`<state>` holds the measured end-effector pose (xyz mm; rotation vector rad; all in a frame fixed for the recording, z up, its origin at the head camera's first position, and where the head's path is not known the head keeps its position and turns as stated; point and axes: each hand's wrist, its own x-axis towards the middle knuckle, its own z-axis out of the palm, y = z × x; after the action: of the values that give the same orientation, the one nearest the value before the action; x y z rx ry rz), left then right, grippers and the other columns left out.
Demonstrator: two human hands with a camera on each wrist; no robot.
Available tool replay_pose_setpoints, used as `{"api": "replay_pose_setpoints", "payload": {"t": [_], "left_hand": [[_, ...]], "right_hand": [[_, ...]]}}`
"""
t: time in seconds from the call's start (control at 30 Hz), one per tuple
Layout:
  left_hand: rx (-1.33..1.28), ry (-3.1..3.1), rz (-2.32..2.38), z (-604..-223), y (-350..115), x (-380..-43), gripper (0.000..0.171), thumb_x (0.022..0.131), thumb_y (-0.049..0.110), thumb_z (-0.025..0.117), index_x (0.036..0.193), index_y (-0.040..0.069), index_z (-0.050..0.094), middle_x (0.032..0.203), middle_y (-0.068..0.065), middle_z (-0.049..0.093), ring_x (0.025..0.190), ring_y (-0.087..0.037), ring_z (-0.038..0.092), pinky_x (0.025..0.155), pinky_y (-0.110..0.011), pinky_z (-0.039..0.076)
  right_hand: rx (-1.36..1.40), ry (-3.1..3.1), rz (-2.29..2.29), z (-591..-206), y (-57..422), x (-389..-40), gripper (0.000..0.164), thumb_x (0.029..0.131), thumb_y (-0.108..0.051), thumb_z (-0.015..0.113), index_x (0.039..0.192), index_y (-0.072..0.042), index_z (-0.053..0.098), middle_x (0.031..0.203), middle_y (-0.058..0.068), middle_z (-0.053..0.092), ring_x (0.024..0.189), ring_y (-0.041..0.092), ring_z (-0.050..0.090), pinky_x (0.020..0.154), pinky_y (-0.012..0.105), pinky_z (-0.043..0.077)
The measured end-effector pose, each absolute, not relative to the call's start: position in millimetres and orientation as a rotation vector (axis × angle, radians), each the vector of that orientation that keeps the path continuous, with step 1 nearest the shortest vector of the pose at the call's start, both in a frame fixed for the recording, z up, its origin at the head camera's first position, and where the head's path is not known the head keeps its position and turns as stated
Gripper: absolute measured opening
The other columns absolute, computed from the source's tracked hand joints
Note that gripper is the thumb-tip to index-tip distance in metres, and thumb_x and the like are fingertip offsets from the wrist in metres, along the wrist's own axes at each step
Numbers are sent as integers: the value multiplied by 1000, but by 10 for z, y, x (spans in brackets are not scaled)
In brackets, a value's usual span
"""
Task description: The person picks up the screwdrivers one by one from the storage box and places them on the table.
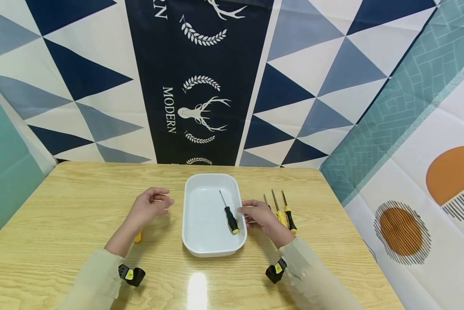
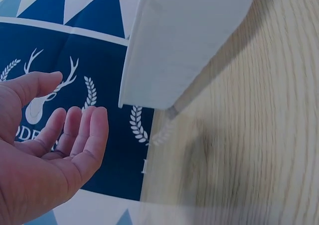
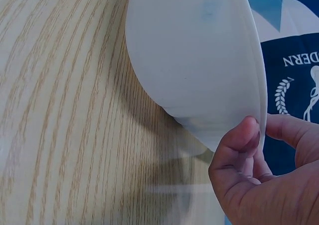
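Observation:
A white rectangular tray (image 1: 202,251) stands mid-table, with a screwdriver (image 1: 230,218) lying inside near its right wall; the screwdriver has a black handle with a yellow end. My right hand (image 1: 257,215) pinches the tray's right rim, thumb at the lip and fingers curled against the outer wall (image 3: 194,60). To the left of the tray, my left hand (image 1: 148,206) hovers with loosely bent fingers and nothing in it. In the left wrist view, a gap shows between the left fingertips (image 2: 99,116) and the tray's wall (image 2: 169,41).
Several screwdrivers lie right of the tray, partly behind my right hand, among them a black-and-yellow one (image 1: 289,215) and a yellow-handled one (image 1: 280,215). A small yellow-orange thing (image 1: 138,237) shows beside my left forearm. Patterned cloth (image 1: 201,129) hangs behind the wooden table (image 1: 158,275).

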<state>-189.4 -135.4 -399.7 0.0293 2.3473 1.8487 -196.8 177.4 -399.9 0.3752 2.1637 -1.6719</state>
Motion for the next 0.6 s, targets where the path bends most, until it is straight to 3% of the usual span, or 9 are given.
{"api": "replay_pose_setpoints", "payload": {"t": [0.33, 0.6], "left_hand": [[44, 2311, 1881, -3974, -1222, -1912, 48, 89, 19, 63, 128, -2, 45, 112, -13, 52, 88, -11, 57, 87, -38, 55], [60, 2278, 1875, -3995, -1048, -1935, 48, 88, 17, 64, 128, -3, 46, 110, -14, 55, 90, -15, 59, 84, -37, 56]], "right_hand": [[384, 2172, -1684, -4159, 1806, -2049, 39, 88, -17, 64, 123, -3, 54, 70, 2, 58, 54, 10, 51, 51, 23, 45], [410, 2176, -1690, -4175, 1805, -2062, 33, 88, -16, 63, 119, -5, 57, 70, 3, 59, 53, 11, 51, 50, 23, 45]]}}
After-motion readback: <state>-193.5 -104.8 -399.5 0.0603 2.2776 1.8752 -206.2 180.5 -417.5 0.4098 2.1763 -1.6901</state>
